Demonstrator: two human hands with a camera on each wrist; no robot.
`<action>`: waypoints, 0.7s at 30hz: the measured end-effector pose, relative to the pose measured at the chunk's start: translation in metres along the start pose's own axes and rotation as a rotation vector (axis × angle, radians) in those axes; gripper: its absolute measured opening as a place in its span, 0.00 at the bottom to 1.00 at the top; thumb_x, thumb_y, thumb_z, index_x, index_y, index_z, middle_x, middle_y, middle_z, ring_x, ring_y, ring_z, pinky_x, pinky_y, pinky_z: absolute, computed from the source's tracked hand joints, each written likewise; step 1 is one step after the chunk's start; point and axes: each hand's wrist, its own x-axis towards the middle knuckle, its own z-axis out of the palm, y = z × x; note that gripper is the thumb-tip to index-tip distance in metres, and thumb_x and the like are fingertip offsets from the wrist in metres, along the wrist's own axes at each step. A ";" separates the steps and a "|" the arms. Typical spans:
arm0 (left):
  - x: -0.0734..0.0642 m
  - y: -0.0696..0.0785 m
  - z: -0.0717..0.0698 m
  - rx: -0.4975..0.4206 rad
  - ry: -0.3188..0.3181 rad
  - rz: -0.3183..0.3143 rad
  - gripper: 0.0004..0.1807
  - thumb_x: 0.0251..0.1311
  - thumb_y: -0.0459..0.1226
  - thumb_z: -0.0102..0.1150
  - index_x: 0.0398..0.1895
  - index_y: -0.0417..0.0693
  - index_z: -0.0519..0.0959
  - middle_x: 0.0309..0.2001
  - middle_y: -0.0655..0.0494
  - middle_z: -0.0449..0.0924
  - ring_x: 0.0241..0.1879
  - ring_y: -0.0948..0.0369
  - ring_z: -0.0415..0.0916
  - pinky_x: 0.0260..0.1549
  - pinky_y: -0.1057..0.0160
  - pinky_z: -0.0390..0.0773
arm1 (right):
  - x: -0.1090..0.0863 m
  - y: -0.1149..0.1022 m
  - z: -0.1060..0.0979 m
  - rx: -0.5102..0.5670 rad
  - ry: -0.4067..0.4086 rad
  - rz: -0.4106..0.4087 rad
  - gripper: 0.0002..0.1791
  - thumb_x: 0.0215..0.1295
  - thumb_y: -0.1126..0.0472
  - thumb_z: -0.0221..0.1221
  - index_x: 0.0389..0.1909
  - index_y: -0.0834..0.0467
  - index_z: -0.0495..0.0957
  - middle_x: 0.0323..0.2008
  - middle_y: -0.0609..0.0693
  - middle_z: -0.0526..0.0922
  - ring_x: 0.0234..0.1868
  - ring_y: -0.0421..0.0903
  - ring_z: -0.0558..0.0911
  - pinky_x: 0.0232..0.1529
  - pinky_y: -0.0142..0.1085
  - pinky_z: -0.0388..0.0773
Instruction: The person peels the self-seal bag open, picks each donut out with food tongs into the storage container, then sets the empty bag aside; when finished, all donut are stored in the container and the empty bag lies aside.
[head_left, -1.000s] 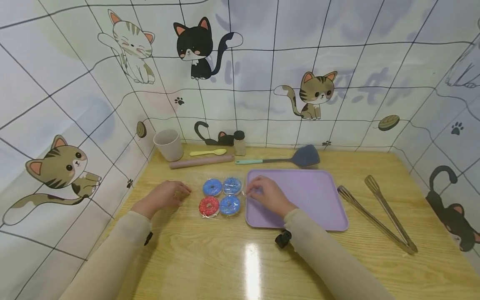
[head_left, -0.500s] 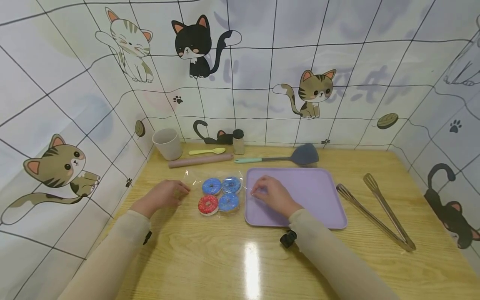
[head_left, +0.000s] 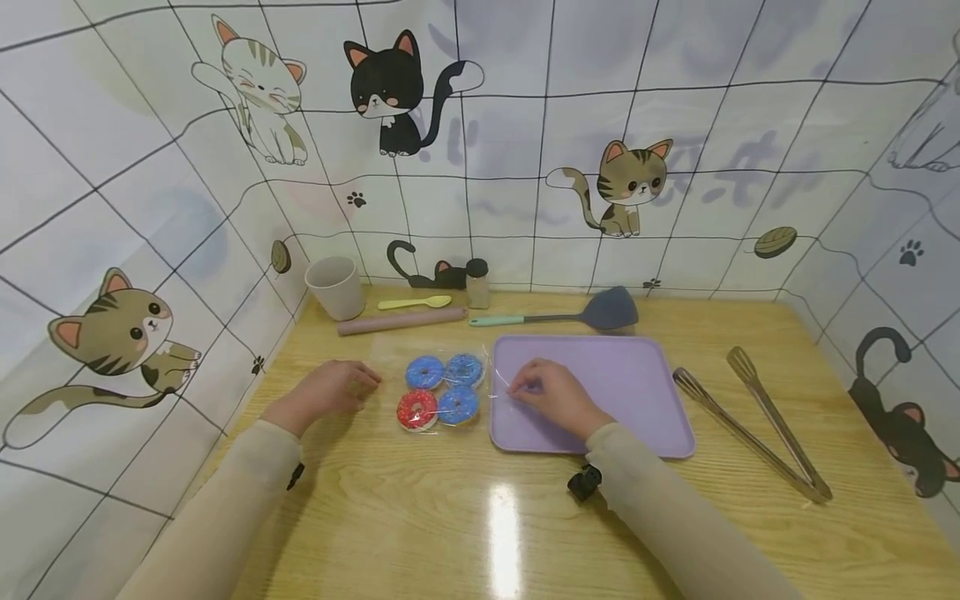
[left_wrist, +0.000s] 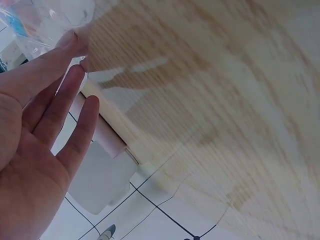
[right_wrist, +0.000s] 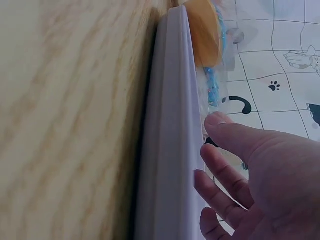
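Three blue donuts (head_left: 458, 406) and one red donut (head_left: 417, 410) with sprinkles lie in a clear plastic bag (head_left: 390, 354) on the wooden table, left of a lilac tray (head_left: 622, 383). My left hand (head_left: 330, 393) pinches the bag's left edge between thumb and forefinger; in the left wrist view its other fingers (left_wrist: 80, 130) are loosely spread. Above the tray's left part, my right hand (head_left: 553, 398) pinches clear film that stretches from the bag's right side. In the right wrist view the thumb (right_wrist: 235, 135) is at the film, and the pinch itself is partly hidden.
Behind the bag lie a pink rolling pin (head_left: 401, 322) and a yellow spoon (head_left: 414, 303). A beige cup (head_left: 335, 288), a black-capped shaker (head_left: 477, 285) and a turner (head_left: 611, 309) stand or lie along the wall. Metal tongs (head_left: 780, 433) lie right of the tray.
My right hand has moved a little to the right over the tray, drawing the film with it. The bag's plastic has shifted around the donuts, while my left hand stays nearly still.
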 end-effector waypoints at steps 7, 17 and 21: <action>-0.001 -0.001 -0.003 -0.011 0.011 0.006 0.20 0.55 0.29 0.74 0.53 0.43 0.87 0.58 0.50 0.85 0.59 0.45 0.81 0.61 0.41 0.76 | 0.007 0.000 -0.002 0.205 0.026 0.016 0.12 0.66 0.69 0.66 0.46 0.51 0.90 0.48 0.49 0.87 0.48 0.47 0.84 0.52 0.45 0.81; -0.001 0.008 -0.007 -0.018 0.017 0.028 0.19 0.55 0.27 0.74 0.52 0.41 0.87 0.56 0.48 0.86 0.57 0.44 0.81 0.60 0.41 0.77 | 0.032 0.000 0.005 0.147 0.021 -0.043 0.17 0.66 0.73 0.65 0.52 0.54 0.87 0.55 0.54 0.84 0.46 0.49 0.84 0.50 0.47 0.81; -0.002 0.010 -0.005 -0.019 0.011 0.013 0.19 0.54 0.27 0.74 0.52 0.41 0.87 0.56 0.49 0.85 0.57 0.45 0.82 0.60 0.42 0.77 | 0.041 -0.004 0.008 0.124 -0.022 -0.070 0.19 0.67 0.72 0.64 0.56 0.53 0.85 0.59 0.55 0.81 0.46 0.49 0.83 0.51 0.47 0.81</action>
